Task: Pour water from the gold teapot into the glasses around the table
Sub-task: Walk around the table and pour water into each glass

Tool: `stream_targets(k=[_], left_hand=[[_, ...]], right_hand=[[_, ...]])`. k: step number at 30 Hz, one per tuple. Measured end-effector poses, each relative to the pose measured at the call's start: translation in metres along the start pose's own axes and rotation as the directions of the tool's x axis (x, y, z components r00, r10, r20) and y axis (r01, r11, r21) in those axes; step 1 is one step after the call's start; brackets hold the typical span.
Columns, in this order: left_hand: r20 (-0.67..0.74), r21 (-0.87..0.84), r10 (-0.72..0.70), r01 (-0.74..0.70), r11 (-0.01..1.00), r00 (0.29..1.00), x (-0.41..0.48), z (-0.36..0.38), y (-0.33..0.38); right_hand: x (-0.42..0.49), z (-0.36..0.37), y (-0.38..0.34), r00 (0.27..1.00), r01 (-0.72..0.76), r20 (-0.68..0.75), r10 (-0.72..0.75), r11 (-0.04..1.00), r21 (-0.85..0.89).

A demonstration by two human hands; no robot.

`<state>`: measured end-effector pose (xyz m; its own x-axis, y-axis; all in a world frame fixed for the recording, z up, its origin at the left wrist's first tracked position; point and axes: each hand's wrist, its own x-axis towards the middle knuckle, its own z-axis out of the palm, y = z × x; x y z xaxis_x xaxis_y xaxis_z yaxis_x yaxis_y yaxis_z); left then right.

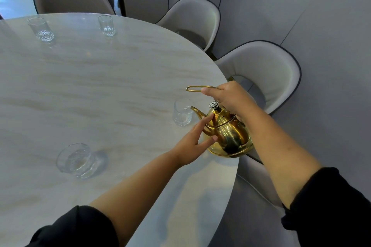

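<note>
Nearest, on the round marble table (100, 90): a glass (77, 159) at near left, seemingly already holding water. Further right, left hand (193, 142) with fingers spread open, fingertips steadying the gold teapot (228, 136). Right hand (230, 100) closed around the wire handle (198, 88), pot lifted and tipped left, spout at the rim of a second glass (182, 113) near the right edge. Risk: overshoot or dribble onto the table from tipping too fast; lid slipping. Far off, two more glasses (41, 29) (106, 25). Water stream and fill levels hard to make out; right fingers hidden underneath.
</note>
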<state>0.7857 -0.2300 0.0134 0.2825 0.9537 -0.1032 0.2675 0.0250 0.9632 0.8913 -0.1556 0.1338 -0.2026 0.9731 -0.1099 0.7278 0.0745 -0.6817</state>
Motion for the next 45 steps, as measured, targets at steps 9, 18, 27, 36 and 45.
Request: stream_targets(k=[9, 18, 27, 36, 45], left_hand=[[0.000, -0.004, 0.017, -0.017, 1.000, 1.000, 0.0001, 0.0013, 0.0036], [0.002, -0.003, 0.032, -0.032, 0.999, 0.999, 0.0013, 0.0012, 0.0053], [-0.006, 0.001, 0.034, -0.034, 0.999, 0.999, 0.0009, 0.0008, 0.0057], [0.005, -0.007, 0.032, -0.032, 0.999, 0.999, -0.0007, 0.0007, 0.0068], [0.004, -0.013, 0.038, -0.038, 0.999, 0.999, -0.0011, 0.0007, 0.0091]], right_hand=[[0.0033, -0.0016, -0.0006, 1.000, 0.017, 0.022, -0.017, 1.000, 0.017], [0.0058, -0.0036, -0.0022, 0.999, 0.027, 0.033, -0.027, 1.000, -0.014], [0.0045, -0.0051, -0.0063, 0.998, 0.038, 0.054, -0.037, 0.999, -0.012], [0.0037, -0.0036, -0.0077, 0.998, 0.030, 0.057, -0.028, 0.999, -0.031], [0.0029, -0.0043, -0.0087, 0.997, 0.045, 0.058, -0.043, 0.998, -0.041]])
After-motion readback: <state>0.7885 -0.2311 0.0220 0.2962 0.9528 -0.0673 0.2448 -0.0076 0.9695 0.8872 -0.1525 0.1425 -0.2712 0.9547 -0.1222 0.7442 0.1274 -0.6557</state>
